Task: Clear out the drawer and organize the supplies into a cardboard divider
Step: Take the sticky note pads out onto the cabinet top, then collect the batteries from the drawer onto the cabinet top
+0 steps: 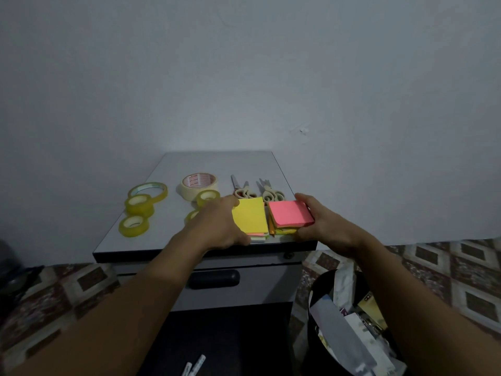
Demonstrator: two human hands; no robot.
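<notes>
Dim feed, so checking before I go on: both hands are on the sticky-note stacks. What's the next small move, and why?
Probably square the pink-topped stack with the right hand, which grips its right side: the orange and yellow pads beneath it stick out askew toward the yellow-topped stack that the left hand holds. Both stacks sit close to the front edge of the cabinet top.

Two bare forearms, uncovered right to the frame edge at 7 and 5 o'clock, end in a bare left hand (218, 225) and bare right hand (326, 226).
</notes>
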